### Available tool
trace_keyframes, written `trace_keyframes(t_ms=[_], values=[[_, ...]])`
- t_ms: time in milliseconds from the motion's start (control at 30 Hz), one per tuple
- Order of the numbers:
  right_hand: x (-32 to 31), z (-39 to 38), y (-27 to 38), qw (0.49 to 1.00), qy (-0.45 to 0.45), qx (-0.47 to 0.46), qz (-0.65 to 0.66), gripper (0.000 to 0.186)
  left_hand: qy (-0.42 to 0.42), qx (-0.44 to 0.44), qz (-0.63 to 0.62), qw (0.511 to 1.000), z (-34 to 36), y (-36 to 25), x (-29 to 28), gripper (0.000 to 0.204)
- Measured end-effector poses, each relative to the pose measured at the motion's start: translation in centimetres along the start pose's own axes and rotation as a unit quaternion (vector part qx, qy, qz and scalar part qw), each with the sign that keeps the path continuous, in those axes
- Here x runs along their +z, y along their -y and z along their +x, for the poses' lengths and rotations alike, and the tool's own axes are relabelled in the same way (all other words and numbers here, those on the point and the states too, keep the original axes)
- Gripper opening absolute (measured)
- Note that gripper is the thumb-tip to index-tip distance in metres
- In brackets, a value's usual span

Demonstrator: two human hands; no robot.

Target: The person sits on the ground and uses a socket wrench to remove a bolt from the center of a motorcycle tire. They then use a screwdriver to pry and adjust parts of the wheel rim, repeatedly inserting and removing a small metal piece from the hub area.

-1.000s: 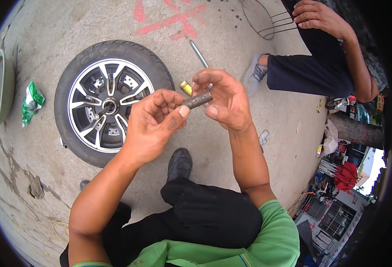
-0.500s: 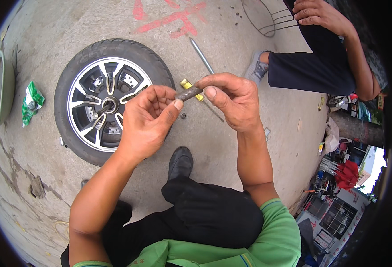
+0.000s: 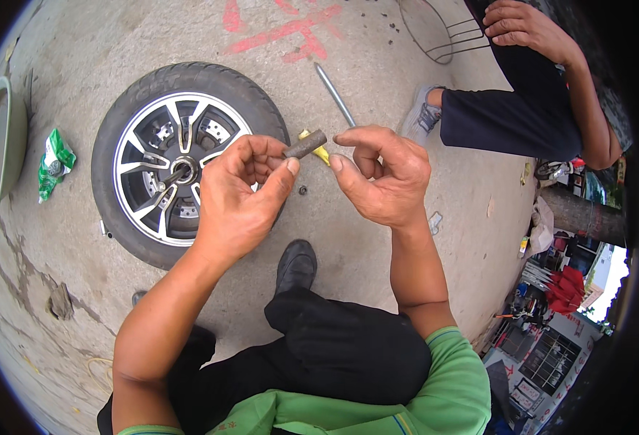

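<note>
The grey concrete floor (image 3: 377,239) carried red painted marks (image 3: 290,32) at its far side. A crumpled green packet (image 3: 52,165) lay left of the black tyre on its silver alloy wheel (image 3: 178,163). My left hand (image 3: 243,196) pinched a short dark metal cylinder (image 3: 305,144) between thumb and fingertips. My right hand (image 3: 377,177) hovered just beside it, fingers curled, holding nothing. A yellow-handled metal tool (image 3: 332,98) lay beyond.

Crumpled green-and-white packet (image 3: 55,168) lies on the concrete just left of the wheel (image 3: 182,163), between it and a pale green basin (image 3: 0,145).
</note>
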State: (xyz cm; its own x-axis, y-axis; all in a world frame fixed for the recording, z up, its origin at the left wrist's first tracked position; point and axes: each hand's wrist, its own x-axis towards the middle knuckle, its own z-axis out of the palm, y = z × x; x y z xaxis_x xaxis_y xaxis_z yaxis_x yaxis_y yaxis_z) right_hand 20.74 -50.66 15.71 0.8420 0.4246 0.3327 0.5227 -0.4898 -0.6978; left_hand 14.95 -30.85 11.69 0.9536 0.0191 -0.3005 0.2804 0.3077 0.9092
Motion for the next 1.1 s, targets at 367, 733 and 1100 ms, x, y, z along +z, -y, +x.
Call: trace_keyframes(t_ms=[367, 733, 1100], values=[[2.9, -0.6, -0.2, 0.99, -0.09, -0.063, -0.087, 0.026, -0.029, -0.054, -0.089, 0.994, 0.1, 0.5, 0.5, 0.021], [3.6, -0.7, 0.1, 0.99, -0.098, -0.053, -0.084, 0.027, -0.047, -0.039, -0.083, 0.995, -0.1, 0.3, 0.9, 0.024], [2.4, -0.8, -1.1, 0.992, -0.057, 0.074, 0.079, 0.029, -0.044, -0.011, -0.044, 0.998, -0.2, 0.5, 0.2, 0.023]])
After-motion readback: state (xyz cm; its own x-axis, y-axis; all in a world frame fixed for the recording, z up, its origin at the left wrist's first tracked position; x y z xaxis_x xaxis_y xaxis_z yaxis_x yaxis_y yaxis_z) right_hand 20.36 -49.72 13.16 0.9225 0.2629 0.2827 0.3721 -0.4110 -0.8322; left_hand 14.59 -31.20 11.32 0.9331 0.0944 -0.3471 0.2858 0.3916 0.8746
